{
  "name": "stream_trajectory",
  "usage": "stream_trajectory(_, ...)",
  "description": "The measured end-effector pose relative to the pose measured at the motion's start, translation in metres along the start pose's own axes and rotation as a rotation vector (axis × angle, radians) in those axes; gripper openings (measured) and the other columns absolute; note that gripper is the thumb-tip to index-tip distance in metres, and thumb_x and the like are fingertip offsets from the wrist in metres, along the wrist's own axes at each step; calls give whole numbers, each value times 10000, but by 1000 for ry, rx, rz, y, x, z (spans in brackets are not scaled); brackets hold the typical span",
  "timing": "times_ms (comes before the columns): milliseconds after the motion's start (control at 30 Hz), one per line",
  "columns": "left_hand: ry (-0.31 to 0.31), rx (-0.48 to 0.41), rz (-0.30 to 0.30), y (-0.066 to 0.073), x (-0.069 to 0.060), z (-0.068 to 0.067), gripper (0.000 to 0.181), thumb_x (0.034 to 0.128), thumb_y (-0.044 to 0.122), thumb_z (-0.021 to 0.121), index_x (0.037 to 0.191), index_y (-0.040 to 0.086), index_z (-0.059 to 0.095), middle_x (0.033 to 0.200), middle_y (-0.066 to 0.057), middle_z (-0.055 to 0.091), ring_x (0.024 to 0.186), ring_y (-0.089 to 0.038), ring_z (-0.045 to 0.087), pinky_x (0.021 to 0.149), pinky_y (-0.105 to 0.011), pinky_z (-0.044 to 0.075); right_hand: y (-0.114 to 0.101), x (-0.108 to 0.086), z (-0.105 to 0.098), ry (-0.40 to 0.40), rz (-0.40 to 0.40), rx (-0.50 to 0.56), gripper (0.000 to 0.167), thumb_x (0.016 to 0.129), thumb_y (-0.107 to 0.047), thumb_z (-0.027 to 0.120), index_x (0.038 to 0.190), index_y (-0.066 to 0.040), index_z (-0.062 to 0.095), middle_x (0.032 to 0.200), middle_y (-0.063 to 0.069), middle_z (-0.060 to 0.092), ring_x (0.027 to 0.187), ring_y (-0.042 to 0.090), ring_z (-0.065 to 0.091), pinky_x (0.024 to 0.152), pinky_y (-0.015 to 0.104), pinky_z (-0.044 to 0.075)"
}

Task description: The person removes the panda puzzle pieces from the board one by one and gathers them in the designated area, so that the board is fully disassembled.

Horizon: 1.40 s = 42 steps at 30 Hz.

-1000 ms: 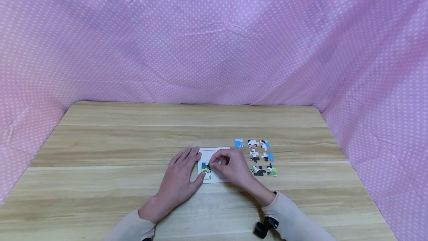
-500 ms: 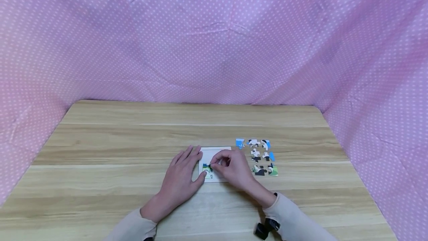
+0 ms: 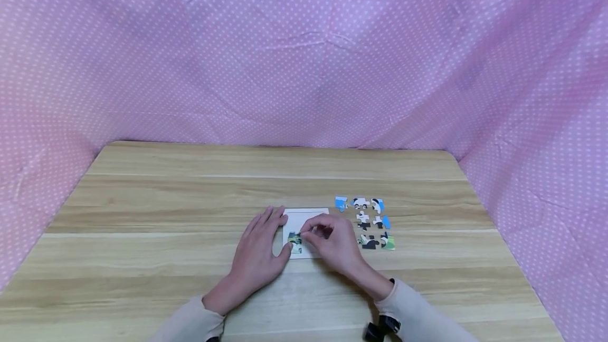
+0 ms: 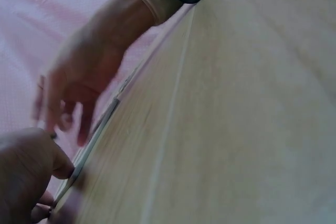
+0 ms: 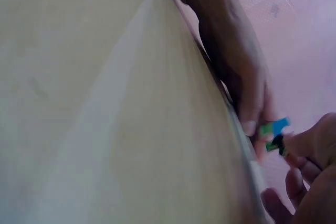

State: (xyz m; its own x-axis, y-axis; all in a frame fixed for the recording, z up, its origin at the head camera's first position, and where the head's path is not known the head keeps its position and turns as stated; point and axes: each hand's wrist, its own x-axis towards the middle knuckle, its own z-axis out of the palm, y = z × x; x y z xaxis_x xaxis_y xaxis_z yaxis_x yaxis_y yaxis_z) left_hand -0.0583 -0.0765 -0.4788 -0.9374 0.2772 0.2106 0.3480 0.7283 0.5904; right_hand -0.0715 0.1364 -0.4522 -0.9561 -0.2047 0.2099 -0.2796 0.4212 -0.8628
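Note:
My left hand (image 3: 258,249) lies with fairly straight fingers along the left edge of a white puzzle tray (image 3: 309,211), the thumb at its lower left. Over the tray, my right hand (image 3: 334,241) pinches a small puzzle piece between thumb and forefinger. In the right wrist view this puzzle piece (image 5: 276,127) is blue, green and black, and is held tilted above the tray. A green and white puzzle piece (image 3: 296,250) lies in the tray's lower left corner. The right hand hides part of the tray's right side.
Right of the tray, several loose panda puzzle pieces lie in rough rows, among them a blue piece (image 3: 340,203), a panda-face piece (image 3: 361,203) and a green corner piece (image 3: 389,242). Pink dotted cloth (image 3: 304,67) hangs behind the wooden table (image 3: 190,189).
My right hand has shifted slightly right and toward me, still pinching the puzzle piece, whose blue part now shows less. The left hand has stayed on the tray's edge.

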Motion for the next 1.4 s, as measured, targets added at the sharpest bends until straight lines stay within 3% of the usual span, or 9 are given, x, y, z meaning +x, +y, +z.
stream_trajectory(100,-3,9,2,-1,0,-1,559,954,234,772,1450,-3,667,1682,-105,540,1619,-376,405,1347,-560,255,-3,1,-5,28,25,34,174,894,13,900,919,-155,862,876,-35,789,755,114,632,682,219,538)
stream_trajectory(367,3,29,3,-5,-3,1,591,947,247,771,1471,3,650,1693,-88,529,1624,-366,398,1354,-543,233,-2,4,-19,77,187,31,184,918,-12,894,901,-190,850,855,-55,743,777,183,584,679,221,464)
stream_trajectory(700,4,28,7,-4,-4,5,591,950,243,776,1479,11,647,1694,-74,530,1623,-359,402,1354,-538,236,2,6,-40,49,203,63,104,967,-13,844,954,-116,838,916,-1,778,844,201,648,720,231,523)
stream_trajectory(833,10,26,9,-4,-4,6,601,946,253,785,1477,6,647,1693,-76,531,1620,-363,406,1355,-535,232,4,7,-48,45,213,66,122,965,-15,844,954,-136,837,916,9,779,865,194,656,735,224,519)
stream_trajectory(1133,29,27,20,-3,-4,7,603,944,252,792,1475,5,649,1683,-70,544,1612,-362,421,1349,-533,242,18,10,-69,51,204,15,78,952,-15,858,999,-78,848,908,47,792,783,109,609,712,213,486)
stream_trajectory(1400,15,35,16,-4,-4,7,596,963,250,772,1493,9,642,1694,-68,531,1626,-350,401,1352,-538,234,29,12,-82,23,239,-4,51,966,-15,840,994,-57,839,995,78,801,780,127,589,687,207,478)
